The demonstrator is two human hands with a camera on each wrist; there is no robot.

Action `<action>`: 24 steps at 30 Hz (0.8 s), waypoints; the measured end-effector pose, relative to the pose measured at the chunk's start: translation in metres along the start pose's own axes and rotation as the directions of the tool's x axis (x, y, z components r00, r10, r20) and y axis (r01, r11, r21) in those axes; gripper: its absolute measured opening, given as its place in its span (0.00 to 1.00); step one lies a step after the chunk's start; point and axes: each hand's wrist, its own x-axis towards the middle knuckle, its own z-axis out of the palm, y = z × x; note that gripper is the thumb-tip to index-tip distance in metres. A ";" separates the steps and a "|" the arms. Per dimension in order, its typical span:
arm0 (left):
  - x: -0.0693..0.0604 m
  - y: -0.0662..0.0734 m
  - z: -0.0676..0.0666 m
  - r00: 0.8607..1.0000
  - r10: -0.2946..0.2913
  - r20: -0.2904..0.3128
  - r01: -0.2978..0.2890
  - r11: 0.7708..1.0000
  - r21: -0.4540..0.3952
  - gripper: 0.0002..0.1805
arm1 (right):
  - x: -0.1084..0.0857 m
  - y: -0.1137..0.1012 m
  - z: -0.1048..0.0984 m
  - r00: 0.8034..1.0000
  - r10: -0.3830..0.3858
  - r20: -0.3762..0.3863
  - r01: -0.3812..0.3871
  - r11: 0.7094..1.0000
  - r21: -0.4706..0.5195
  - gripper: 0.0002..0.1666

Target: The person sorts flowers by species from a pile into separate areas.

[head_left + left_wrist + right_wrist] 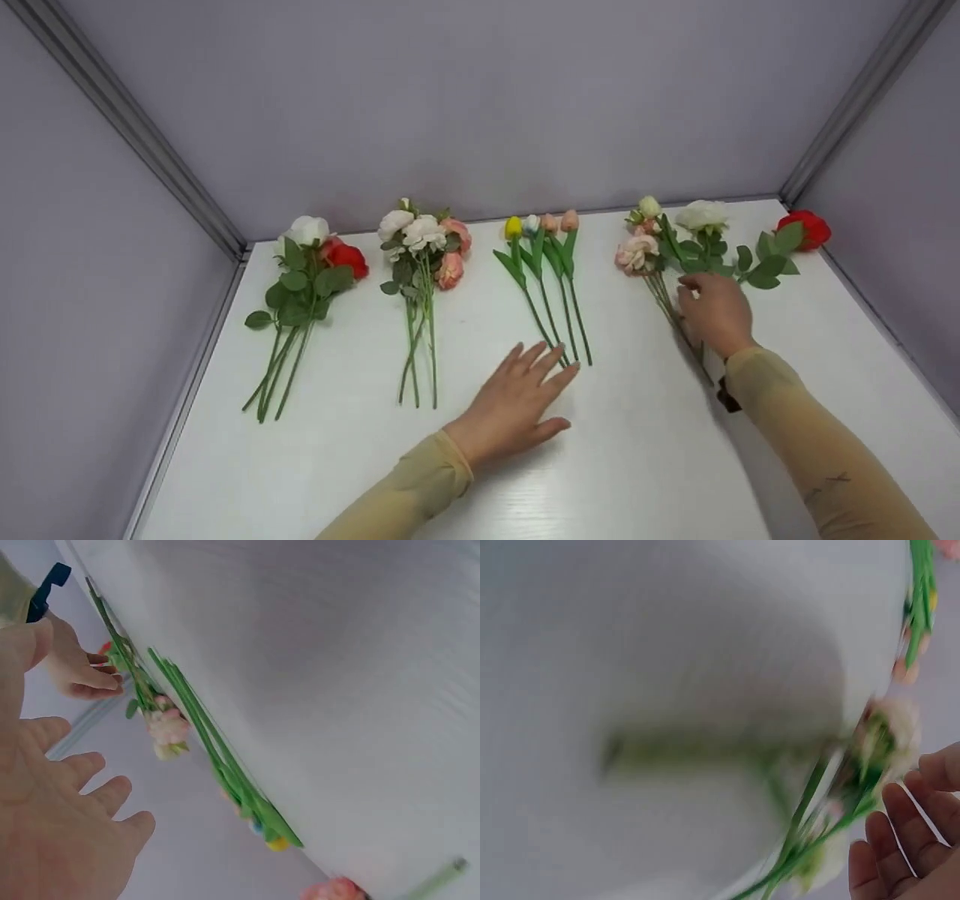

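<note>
My left hand (514, 409) is spread flat with straight fingers, its fingertips over the lower stem ends of several tulips (513, 228) in yellow, white-blue and pink. In the left wrist view that hand (64, 817) holds nothing. Over at the right, my right hand (718, 313) hovers over the stems below a white rose (703, 215), its fingers loosely bent. A pale pink peony (637, 253) lies just left of it, and a red rose (806, 229) to its upper right. The right wrist view has the hand's fingers (889, 851) apart from the blurred stems, gripping nothing.
On the white table (337, 465) at far left lies a bunch with a white rose (307, 229) and a red rose (346, 259). Beside it is a bunch of white and coral peonies (424, 234). Grey walls (480, 105) close in the back and sides.
</note>
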 end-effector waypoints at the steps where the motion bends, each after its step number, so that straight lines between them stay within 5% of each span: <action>1: 0.007 0.008 0.002 1.000 0.022 0.013 -0.022 1.000 0.010 0.43 | -0.001 0.009 -0.007 0.999 0.034 0.015 -0.034 0.999 0.002 0.22; 6: 0.031 0.045 0.012 0.992 0.101 0.070 -0.105 0.993 0.053 0.42 | -0.007 0.043 -0.033 0.980 0.170 0.104 -0.166 0.985 -0.047 0.25; 10: 0.043 0.068 0.021 0.985 0.142 0.094 -0.148 0.987 0.055 0.42 | -0.014 0.058 -0.045 0.965 0.190 0.183 -0.179 0.981 -0.075 0.26; 17: 0.052 0.081 0.026 0.984 0.150 0.101 -0.156 0.986 0.059 0.40 | -0.017 0.063 -0.052 0.929 0.208 0.305 -0.193 0.978 -0.079 0.23; 24: 0.053 0.079 0.029 0.985 0.137 0.108 -0.141 0.990 0.028 0.40 | -0.012 0.059 -0.061 0.831 0.286 0.478 -0.293 0.954 -0.061 0.16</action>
